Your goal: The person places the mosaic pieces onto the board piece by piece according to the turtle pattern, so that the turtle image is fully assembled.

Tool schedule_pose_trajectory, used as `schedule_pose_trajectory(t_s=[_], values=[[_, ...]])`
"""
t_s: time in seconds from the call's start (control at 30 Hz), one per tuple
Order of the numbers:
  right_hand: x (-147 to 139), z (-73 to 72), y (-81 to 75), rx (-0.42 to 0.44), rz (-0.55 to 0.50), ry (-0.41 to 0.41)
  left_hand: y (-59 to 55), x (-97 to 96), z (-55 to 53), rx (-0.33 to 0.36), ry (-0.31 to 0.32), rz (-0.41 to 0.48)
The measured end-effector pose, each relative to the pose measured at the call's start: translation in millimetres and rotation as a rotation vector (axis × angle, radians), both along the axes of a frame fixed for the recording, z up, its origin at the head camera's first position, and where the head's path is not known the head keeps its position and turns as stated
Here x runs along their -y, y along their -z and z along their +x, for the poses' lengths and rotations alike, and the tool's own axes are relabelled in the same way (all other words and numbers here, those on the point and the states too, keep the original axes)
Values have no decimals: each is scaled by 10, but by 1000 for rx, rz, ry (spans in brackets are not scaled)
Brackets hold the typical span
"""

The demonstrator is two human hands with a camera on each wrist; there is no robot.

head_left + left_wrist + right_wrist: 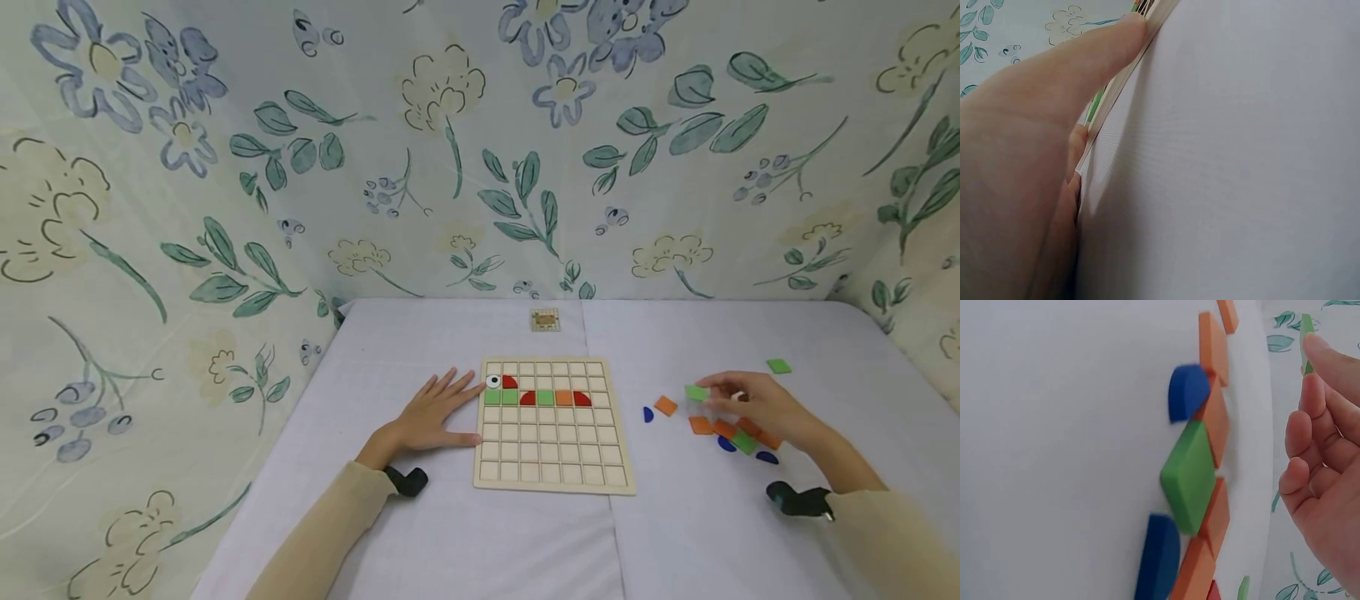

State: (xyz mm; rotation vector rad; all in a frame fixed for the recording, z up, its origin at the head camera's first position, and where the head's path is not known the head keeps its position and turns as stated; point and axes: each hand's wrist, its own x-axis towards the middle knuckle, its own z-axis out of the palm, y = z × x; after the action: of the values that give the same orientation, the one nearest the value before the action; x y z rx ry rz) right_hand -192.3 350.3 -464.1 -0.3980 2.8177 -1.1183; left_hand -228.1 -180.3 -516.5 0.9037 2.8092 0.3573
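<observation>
A pale wooden grid board (551, 454) lies on the white cloth, its upper rows bearing a white eye tile (492, 381), red quarter-round pieces (582, 399), green squares (546, 398) and an orange square (564, 398). Along its left edge rests my left hand (431, 417), fingers spread, with the thumb touching the rim in the left wrist view. Off to the right of the board, my right hand (757, 404) pinches a green square tile (1305, 340) between thumb and fingertips, raised over the loose pieces.
Beneath the right hand lie loose orange tiles (1213, 350), a green tile (1189, 478) and blue half-round pieces (1186, 394). Another green tile (778, 366) sits farther back. A small patterned card (545, 320) lies behind the board, near the floral curtain (450, 208).
</observation>
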Motion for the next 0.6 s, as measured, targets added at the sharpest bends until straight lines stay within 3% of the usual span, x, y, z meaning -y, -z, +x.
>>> schedule_pose_trajectory(t_s=[0.33,0.6], values=[[408,88,-99,-120,-75,-34,7,5,7,2,-3,-3],[795,145,-148,-72,-114,12,23,13,-14,-16,10,10]])
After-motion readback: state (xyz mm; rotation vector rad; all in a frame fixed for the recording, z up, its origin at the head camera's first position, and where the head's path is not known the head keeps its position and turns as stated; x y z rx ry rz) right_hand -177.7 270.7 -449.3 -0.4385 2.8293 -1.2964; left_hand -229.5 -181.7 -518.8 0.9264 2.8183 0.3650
